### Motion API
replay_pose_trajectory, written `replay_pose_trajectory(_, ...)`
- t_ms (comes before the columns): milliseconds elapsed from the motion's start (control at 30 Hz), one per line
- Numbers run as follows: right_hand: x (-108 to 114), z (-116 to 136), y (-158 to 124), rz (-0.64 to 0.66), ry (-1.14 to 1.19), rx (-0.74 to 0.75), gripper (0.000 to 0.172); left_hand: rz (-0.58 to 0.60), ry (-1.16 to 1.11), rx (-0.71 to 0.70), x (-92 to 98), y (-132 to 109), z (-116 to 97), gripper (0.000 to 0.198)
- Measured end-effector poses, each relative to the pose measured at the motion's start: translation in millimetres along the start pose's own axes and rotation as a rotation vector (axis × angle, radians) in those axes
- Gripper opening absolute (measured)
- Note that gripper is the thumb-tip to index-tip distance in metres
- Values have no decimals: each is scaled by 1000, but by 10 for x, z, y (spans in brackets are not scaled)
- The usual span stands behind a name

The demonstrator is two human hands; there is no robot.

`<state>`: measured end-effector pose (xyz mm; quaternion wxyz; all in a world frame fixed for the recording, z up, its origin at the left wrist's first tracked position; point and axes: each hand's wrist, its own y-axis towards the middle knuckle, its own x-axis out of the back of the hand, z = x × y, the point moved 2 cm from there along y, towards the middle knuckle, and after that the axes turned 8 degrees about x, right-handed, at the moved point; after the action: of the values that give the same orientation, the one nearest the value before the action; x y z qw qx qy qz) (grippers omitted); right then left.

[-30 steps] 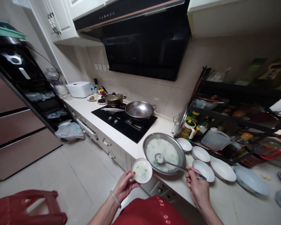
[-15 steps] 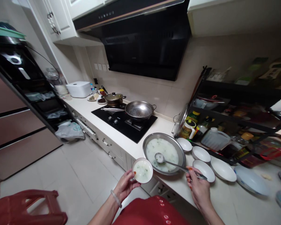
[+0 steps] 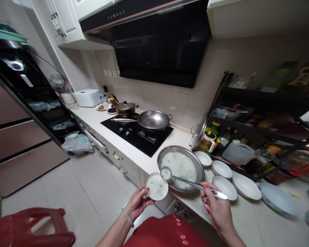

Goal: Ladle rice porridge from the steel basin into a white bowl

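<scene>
My left hand (image 3: 139, 201) grips a small bowl (image 3: 157, 187) by its left rim; pale soup with green bits fills it. In my right hand (image 3: 217, 209) is the handle of a metal ladle (image 3: 166, 173). Its scoop, with some soup in it, hangs over the near left rim of a large steel basin (image 3: 201, 176), close to the small bowl. More of the pale, green-flecked soup (image 3: 180, 164) lies in the basin, which stands at the counter's front edge.
Several white bowls and dishes (image 3: 247, 187) line the counter right of the basin. Behind them stands a black rack (image 3: 262, 133) with bottles. A wok (image 3: 153, 120) and a lidded pot (image 3: 125, 108) sit on the hob. A red stool (image 3: 59, 226) is at lower left.
My right hand has moved the ladle leftward, from over the middle of the soup to the basin's rim beside the small bowl. My left hand has stayed in place.
</scene>
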<state>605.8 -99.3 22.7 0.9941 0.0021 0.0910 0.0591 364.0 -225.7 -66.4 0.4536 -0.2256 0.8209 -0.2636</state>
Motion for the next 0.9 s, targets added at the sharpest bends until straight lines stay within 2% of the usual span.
replay_pose_trajectory(167,-19,-55,-142,170,-140,73,38,4,11,-4,-8,-6,2,36)
replay_pose_trajectory(300,-51,34,-230,284,-248,312,25,10,13,-10,3,6,11,35)
replay_pose_trajectory(367,-50,77,-241,302,-281,388,21,6,10,-12,8,9,16,36)
replay_pose_trajectory(500,13,55,-166,195,-235,335,24,4,5,-14,4,12,19,37)
replay_pose_trajectory(667,103,-104,14,43,-243,223,37,13,-25,-8,9,28,22,41)
replay_pose_trajectory(900,116,-381,212,52,-320,248,40,4,-14,-7,0,21,7,39)
